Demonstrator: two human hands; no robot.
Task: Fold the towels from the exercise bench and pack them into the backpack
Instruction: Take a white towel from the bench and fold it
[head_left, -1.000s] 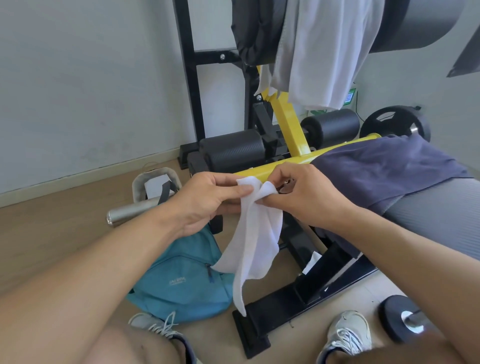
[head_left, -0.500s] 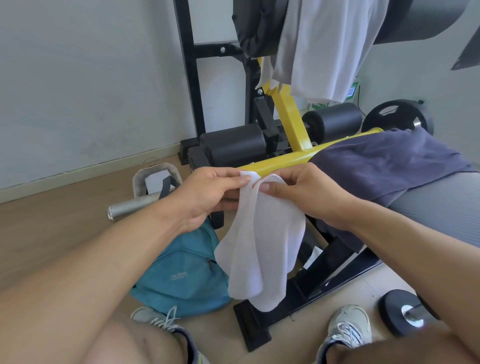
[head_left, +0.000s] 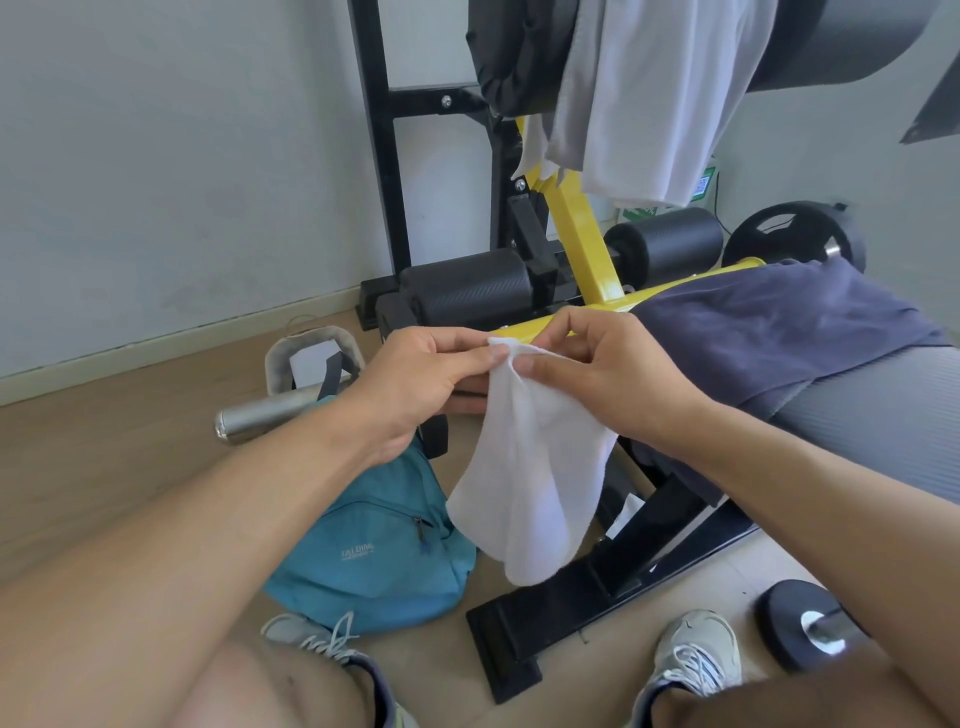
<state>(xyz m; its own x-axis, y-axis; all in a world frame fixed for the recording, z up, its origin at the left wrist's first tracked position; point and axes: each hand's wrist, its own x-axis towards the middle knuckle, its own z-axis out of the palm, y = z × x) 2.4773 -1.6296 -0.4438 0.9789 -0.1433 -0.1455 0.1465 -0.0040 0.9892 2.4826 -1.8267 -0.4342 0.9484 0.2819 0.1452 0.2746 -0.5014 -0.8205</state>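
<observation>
I see the left hand and the right hand meeting in front of me, each pinching the top edge of a small white towel — left fingers grasping one corner, right fingers grasping the one just beside it. The towel hangs doubled over below them, in the air, its lower end above the black foot of the exercise bench.

The blue backpack lies on the wooden floor under my left forearm (its front zip looks closed), with a silver bottle beside its top. A dark blue towel is spread over the worktop at the right, and a pale grey towel hangs from the upper pad. Two grey sneakers — one near a dumbbell — show at the bottom.
</observation>
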